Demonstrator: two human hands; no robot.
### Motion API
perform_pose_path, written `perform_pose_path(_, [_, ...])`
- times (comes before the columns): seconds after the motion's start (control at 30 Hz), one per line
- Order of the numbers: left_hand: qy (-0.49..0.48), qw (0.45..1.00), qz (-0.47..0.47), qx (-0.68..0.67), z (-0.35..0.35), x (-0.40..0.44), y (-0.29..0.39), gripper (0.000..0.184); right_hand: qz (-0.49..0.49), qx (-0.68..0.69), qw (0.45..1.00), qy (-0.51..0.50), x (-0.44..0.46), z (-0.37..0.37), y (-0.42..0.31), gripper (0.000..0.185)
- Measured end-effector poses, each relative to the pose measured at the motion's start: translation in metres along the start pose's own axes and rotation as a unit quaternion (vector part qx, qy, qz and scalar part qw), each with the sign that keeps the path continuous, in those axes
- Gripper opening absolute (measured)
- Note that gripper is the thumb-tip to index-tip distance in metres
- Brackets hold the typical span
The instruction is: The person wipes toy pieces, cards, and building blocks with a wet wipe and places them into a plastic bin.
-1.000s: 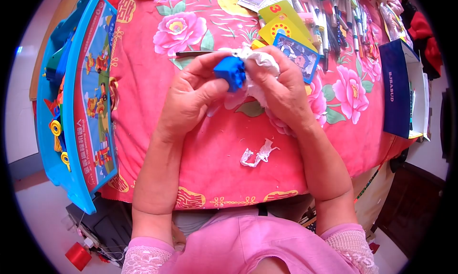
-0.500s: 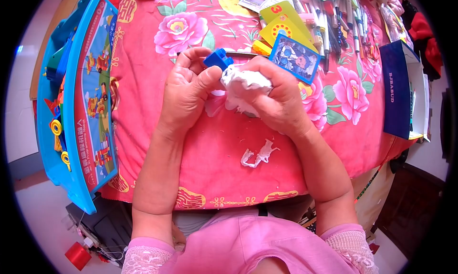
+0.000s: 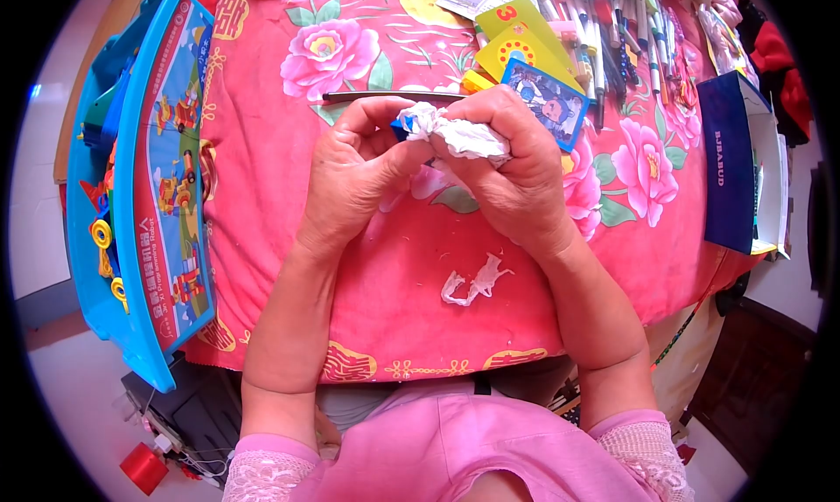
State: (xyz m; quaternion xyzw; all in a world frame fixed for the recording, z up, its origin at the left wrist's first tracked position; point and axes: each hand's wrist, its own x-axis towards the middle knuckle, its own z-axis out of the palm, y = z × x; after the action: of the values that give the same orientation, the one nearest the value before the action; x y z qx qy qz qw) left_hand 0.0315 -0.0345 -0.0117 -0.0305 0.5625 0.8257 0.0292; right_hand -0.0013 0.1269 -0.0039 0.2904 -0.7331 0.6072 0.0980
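My left hand (image 3: 363,165) is closed on a small blue toy block (image 3: 402,129), mostly hidden behind fingers and tissue. Pinched in my right hand (image 3: 516,165) is a crumpled white tissue (image 3: 472,141), its bunched tip pressed against the block. Both hands meet above the pink flowered cloth (image 3: 262,205). Below them lies a torn strip of white tissue (image 3: 477,282). Just beyond the fingers are a dark slim stick (image 3: 394,94) and a blue-framed picture card (image 3: 547,104).
At the left stands a blue toy bin (image 3: 140,196) holding colourful plastic pieces. Yellow cards (image 3: 512,30) and many pens (image 3: 647,38) lie at the back right. A dark blue box (image 3: 731,165) sits at the right edge.
The right hand has brought the tissue up over the block, which now shows much less. The left fingers have shifted slightly and closed nearer the tissue.
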Motion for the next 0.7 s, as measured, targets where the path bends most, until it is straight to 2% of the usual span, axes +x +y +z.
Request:
perform_pose_path(0.33, [0.013,0.984,-0.015,-0.177,-0.007,0.004,-0.002,0.028,-0.004,0.031,0.999,-0.021,-0.002,0.002,-0.004,0.027])
perform_pose_path(0.5, [-0.018,0.982,-0.017,-0.188,-0.002,0.004,0.003,0.032,-0.007,0.001,0.999,-0.038,-0.001,0.001,-0.007,0.030])
perform_pose_path(0.63, [-0.046,0.986,-0.030,-0.156,-0.004,0.002,0.004,0.032,-0.047,-0.033,0.996,-0.068,-0.003,0.004,-0.009,0.030])
perform_pose_path(0.7, [-0.027,0.973,-0.039,-0.224,-0.006,0.003,0.004,0.031,-0.031,-0.048,0.997,-0.057,-0.002,0.003,-0.011,0.030])
